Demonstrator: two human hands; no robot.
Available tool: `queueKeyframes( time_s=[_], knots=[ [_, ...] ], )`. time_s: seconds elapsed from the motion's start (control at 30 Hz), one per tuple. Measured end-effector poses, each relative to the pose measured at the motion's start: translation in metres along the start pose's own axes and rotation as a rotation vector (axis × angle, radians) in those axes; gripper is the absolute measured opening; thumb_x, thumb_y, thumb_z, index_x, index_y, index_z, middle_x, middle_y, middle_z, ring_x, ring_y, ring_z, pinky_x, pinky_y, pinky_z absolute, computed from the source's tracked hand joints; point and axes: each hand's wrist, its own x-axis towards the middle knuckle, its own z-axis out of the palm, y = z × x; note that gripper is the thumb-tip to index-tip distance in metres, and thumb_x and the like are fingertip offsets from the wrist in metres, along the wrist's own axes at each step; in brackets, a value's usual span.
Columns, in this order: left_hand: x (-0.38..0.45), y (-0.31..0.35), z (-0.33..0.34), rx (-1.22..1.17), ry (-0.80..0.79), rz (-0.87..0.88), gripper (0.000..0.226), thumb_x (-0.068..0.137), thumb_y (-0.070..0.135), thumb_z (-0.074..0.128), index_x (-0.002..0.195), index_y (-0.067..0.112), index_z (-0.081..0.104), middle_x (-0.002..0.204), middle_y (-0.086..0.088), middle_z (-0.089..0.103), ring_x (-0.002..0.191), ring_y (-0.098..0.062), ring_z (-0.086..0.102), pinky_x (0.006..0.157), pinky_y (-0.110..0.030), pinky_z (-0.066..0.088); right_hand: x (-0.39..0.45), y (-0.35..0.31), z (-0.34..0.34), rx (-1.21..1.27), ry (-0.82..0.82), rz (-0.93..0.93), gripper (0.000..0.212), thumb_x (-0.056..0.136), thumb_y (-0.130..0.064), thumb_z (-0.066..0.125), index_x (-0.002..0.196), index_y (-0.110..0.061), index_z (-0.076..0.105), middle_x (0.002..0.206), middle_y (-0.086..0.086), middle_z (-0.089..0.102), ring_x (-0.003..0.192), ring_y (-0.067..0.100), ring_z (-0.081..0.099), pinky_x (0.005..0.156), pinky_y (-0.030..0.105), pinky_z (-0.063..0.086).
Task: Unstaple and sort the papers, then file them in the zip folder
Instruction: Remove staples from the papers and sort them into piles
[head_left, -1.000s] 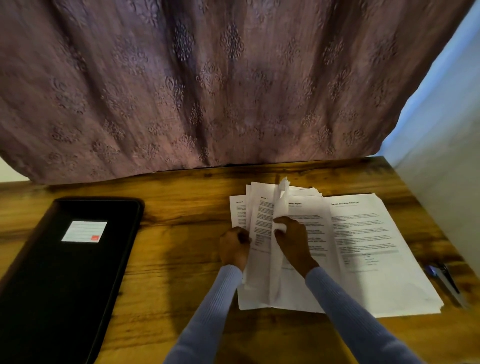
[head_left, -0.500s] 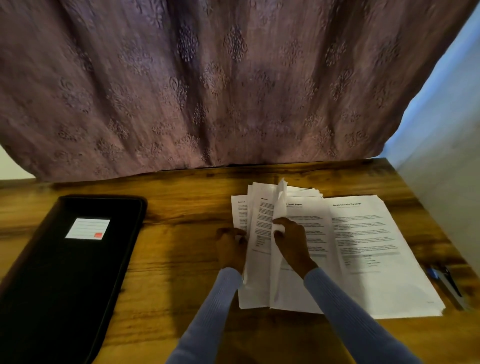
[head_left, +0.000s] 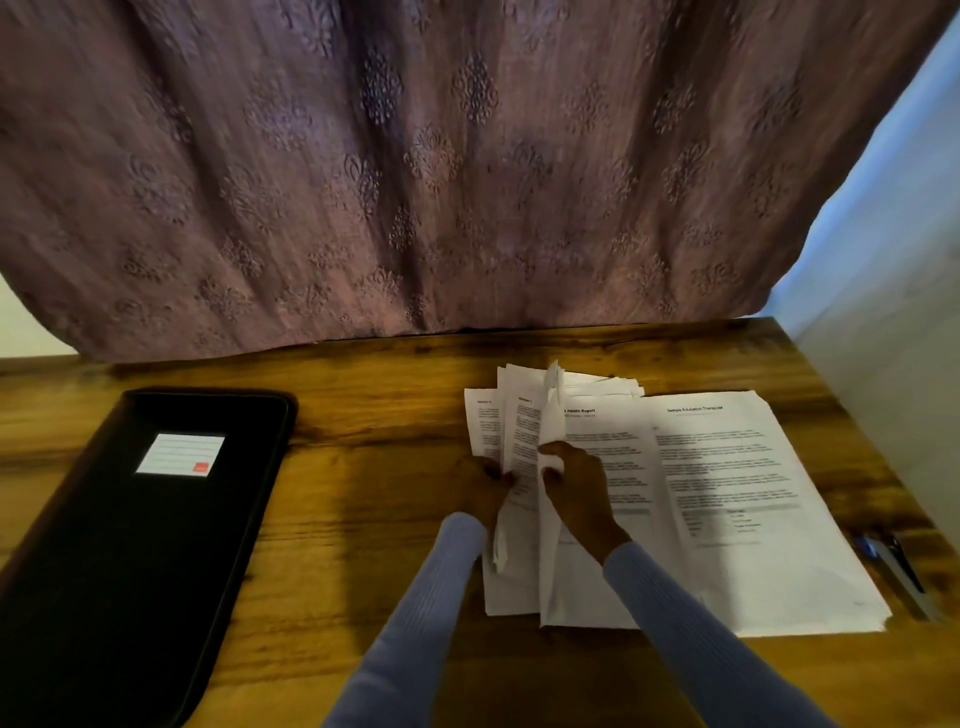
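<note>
Little has shifted: left hand (head_left: 485, 480) still holds the fanned papers (head_left: 524, 447), right hand (head_left: 576, 486) pinches one raised sheet (head_left: 551, 415). Sorting, apparently; next, lay it aside. Folder (head_left: 130, 545) waits left.

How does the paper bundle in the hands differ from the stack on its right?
The bundle is fanned and partly lifted, gripped by the left hand and right hand; the right stack lies flat, squared and untouched. The bundle's top sheet curls upright; the stack's faces up. Both are white printed pages.
</note>
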Motion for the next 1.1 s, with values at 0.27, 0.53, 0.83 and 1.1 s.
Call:
queueKeyframes(
  time_s=[0.27, 0.53, 0.83, 1.1],
  knots=[
    [0.003, -0.016, -0.048, 0.072, 0.217, -0.002, 0.029, 0.086, 0.015, 0.065, 0.110, -0.003, 0.063, 0.111, -0.021, 0.064, 0.100, -0.036, 0.059, 0.089, -0.042, 0.048, -0.002, -0.021, 0.011, 0.045, -0.063, -0.056, 0.032, 0.086, 0.000, 0.058, 0.117, -0.006, 0.062, 0.124, 0.013, 0.059, 0.119, 0.026, 0.052, 0.096, 0.020, 0.037],
    [-0.036, 0.000, -0.065, -0.341, 0.081, 0.029, 0.050, 0.086, 0.059, 0.047, 0.115, 0.019, 0.060, 0.107, -0.002, 0.067, 0.098, -0.023, 0.064, 0.080, -0.037, 0.055, -0.020, -0.057, 0.032, 0.037, -0.092, -0.288, 0.011, 0.097, -0.019, 0.044, 0.108, -0.018, 0.046, 0.089, -0.001, 0.060, 0.080, 0.014, 0.067, 0.063, 0.023, 0.054],
    [-0.037, -0.011, -0.074, -0.341, 0.115, -0.076, 0.034, 0.093, 0.021, 0.057, 0.124, 0.010, 0.052, 0.119, -0.015, 0.060, 0.107, -0.034, 0.056, 0.087, -0.042, 0.048, -0.017, -0.037, 0.042, 0.124, -0.210, -0.241, 0.034, 0.091, -0.011, 0.055, 0.124, -0.013, 0.045, 0.121, 0.007, 0.055, 0.107, 0.013, 0.055, 0.076, 0.004, 0.042],
    [-0.051, 0.014, -0.110, -0.561, 0.011, 0.105, 0.024, 0.088, 0.012, 0.062, 0.111, 0.007, 0.063, 0.108, -0.014, 0.069, 0.093, -0.032, 0.068, 0.083, -0.047, 0.055, 0.005, -0.017, -0.037, 0.194, 0.046, -0.168, 0.070, 0.076, -0.046, 0.072, 0.135, -0.030, 0.036, 0.128, -0.011, 0.052, 0.112, 0.012, 0.055, 0.089, 0.028, 0.050]
  ],
)
